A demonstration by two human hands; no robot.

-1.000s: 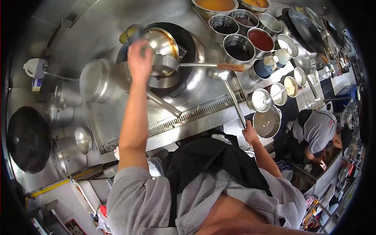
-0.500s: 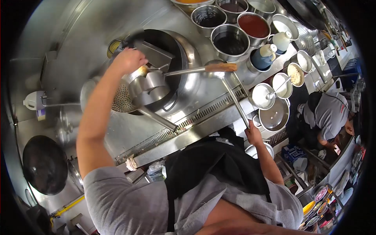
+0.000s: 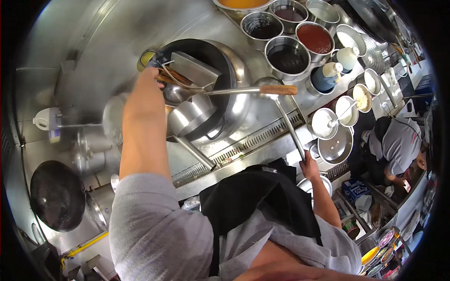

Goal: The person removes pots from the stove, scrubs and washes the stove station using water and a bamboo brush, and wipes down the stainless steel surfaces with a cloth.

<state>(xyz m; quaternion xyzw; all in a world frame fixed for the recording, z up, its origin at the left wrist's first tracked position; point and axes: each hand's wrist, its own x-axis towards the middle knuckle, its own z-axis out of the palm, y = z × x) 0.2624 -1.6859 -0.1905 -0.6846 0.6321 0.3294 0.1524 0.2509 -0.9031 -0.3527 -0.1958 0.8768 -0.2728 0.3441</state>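
My left hand (image 3: 153, 78) is at the far side of the large dark wok (image 3: 183, 46), beside a brown bamboo brush (image 3: 177, 76). Its fingers are partly hidden and blurred, so a grip cannot be made out. In the wok are a rectangular steel holder (image 3: 194, 69), a shiny round metal pot (image 3: 193, 114) and a wooden-handled steel utensil (image 3: 277, 90). Closed round the end of a long metal ladle handle (image 3: 290, 126) is my right hand (image 3: 309, 166), low in front of the counter. The ladle's bowl (image 3: 266, 84) lies partly behind the wooden handle.
Steel pots of dark sauce (image 3: 287, 56) and red sauce (image 3: 314, 38) line the back right, with squeeze bottles (image 3: 326, 76) nearby. White bowls (image 3: 324, 123) stand to the right. A black wok (image 3: 57, 195) is at left. Another person (image 3: 398, 143) bends at far right.
My left arm has swung and my left hand now sits by the bamboo brush, which has come into clearer view. The whole view has shifted slightly. My right hand keeps its hold on the ladle.
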